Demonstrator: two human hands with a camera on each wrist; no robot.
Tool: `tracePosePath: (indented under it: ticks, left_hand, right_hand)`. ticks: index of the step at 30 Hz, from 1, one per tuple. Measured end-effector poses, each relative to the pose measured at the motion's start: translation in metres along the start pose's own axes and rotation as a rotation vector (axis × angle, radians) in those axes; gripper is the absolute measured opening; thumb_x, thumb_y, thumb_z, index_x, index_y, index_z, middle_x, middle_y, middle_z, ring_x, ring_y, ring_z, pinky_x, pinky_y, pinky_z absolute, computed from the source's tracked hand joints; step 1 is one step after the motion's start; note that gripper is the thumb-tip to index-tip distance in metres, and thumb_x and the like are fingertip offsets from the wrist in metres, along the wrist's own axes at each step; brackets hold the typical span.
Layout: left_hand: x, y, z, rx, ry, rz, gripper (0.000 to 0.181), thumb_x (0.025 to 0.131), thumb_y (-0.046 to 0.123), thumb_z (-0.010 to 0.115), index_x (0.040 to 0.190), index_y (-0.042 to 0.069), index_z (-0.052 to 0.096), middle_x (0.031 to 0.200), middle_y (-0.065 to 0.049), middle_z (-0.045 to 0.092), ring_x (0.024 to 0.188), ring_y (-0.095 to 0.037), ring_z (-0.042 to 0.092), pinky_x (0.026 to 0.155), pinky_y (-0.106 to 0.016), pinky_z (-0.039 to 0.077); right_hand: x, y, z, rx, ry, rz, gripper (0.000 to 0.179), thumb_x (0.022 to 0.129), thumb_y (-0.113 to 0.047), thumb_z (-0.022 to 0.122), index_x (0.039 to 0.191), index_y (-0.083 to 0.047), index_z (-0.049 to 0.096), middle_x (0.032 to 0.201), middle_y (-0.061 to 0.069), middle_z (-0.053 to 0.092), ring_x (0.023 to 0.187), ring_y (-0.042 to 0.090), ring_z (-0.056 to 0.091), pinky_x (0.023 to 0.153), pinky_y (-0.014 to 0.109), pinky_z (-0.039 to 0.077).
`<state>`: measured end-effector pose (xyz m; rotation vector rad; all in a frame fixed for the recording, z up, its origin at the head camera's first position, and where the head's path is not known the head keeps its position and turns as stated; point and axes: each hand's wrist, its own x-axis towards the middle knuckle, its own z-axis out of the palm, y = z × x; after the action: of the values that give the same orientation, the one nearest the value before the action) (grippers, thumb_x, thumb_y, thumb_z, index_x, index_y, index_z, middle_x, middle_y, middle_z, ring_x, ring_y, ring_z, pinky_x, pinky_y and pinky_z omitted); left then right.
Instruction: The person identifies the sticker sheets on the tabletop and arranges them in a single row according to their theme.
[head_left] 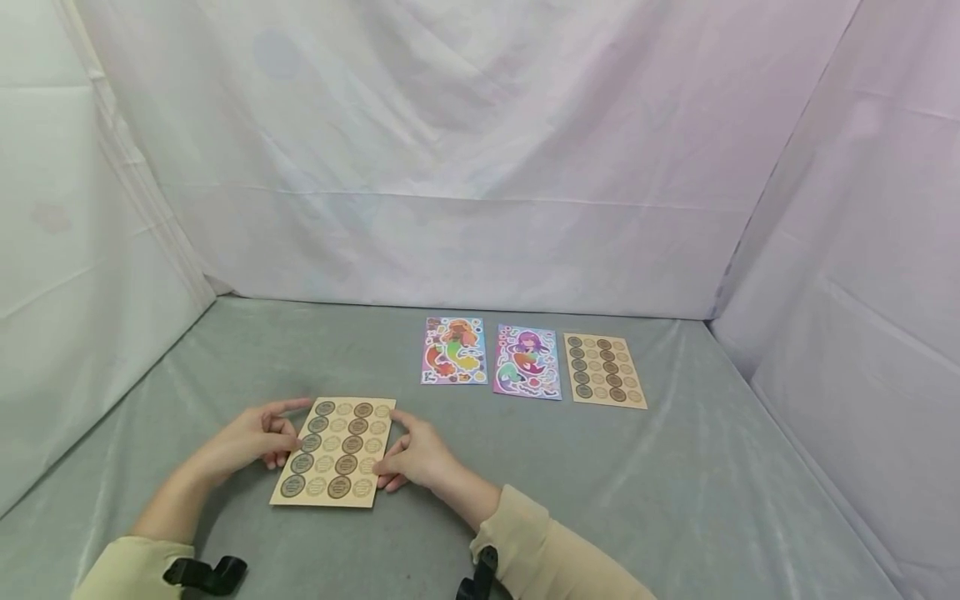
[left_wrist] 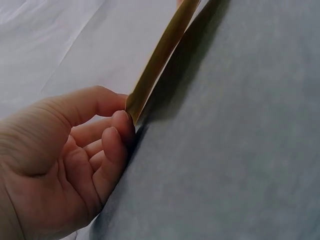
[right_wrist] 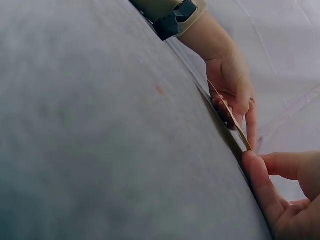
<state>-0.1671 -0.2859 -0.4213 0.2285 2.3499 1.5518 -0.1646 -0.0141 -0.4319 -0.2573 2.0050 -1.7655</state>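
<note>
A tan sticker sheet (head_left: 332, 454) with rows of dark and pale round stickers lies between both hands in the head view. My left hand (head_left: 258, 437) pinches its left edge between thumb and curled fingers, the index finger stretched toward the top corner. On the opposite edge, my right hand (head_left: 416, 454) grips with the thumb on top and fingers beneath. In the left wrist view the sheet's edge (left_wrist: 160, 55) appears thin, slightly raised over the cloth with a shadow under it. The right wrist view shows the sheet (right_wrist: 227, 112) edge-on between the two hands.
Farther back on the grey cloth-covered table (head_left: 712, 500) lie a sticker sheet with an orange-haired mermaid (head_left: 454, 351), one with a purple-haired mermaid (head_left: 527, 362), and another tan sheet of round stickers (head_left: 605, 371). White curtains (head_left: 465, 167) enclose the back and sides.
</note>
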Motion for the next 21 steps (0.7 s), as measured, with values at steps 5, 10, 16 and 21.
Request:
tracePosePath:
  ticks: [5, 10, 16, 21]
  left_hand:
    - [0.0002, -0.0004, 0.0006, 0.017, 0.002, 0.003, 0.075, 0.083, 0.003, 0.067, 0.144, -0.01, 0.025, 0.073, -0.012, 0.06, 0.056, -0.015, 0.053, 0.049, -0.028, 0.048]
    - [0.0005, 0.0005, 0.0015, 0.042, 0.017, -0.005, 0.073, 0.081, 0.003, 0.067, 0.143, -0.01, 0.03, 0.072, -0.012, 0.061, 0.055, -0.016, 0.054, 0.048, -0.029, 0.049]
    - [0.0008, 0.0034, 0.0038, 0.064, 0.014, -0.007, 0.07, 0.081, 0.004, 0.068, 0.141, -0.01, 0.035, 0.071, -0.011, 0.061, 0.052, -0.016, 0.054, 0.046, -0.03, 0.049]
    - [0.0008, 0.0053, 0.0056, 0.096, 0.017, -0.025, 0.07, 0.081, 0.005, 0.069, 0.141, -0.009, 0.037, 0.068, -0.01, 0.059, 0.049, -0.016, 0.052, 0.042, -0.03, 0.047]
  right_hand:
    - [0.0012, -0.0009, -0.0005, -0.014, -0.004, 0.018, 0.082, 0.076, 0.012, 0.072, 0.146, -0.003, 0.032, 0.068, 0.011, 0.065, 0.051, 0.018, 0.063, 0.048, 0.03, 0.055]
    - [0.0023, -0.0017, -0.0003, -0.018, -0.006, 0.036, 0.083, 0.076, 0.013, 0.072, 0.147, -0.002, 0.032, 0.068, 0.012, 0.065, 0.049, 0.017, 0.063, 0.048, 0.031, 0.055]
    - [0.0019, -0.005, 0.0006, -0.073, 0.003, 0.069, 0.084, 0.075, 0.011, 0.073, 0.147, -0.006, 0.033, 0.067, 0.012, 0.064, 0.045, 0.016, 0.06, 0.044, 0.031, 0.054]
    - [0.0003, -0.0089, 0.0014, -0.176, 0.02, 0.088, 0.084, 0.074, 0.007, 0.076, 0.147, -0.009, 0.035, 0.064, 0.011, 0.063, 0.04, 0.016, 0.057, 0.038, 0.031, 0.05]
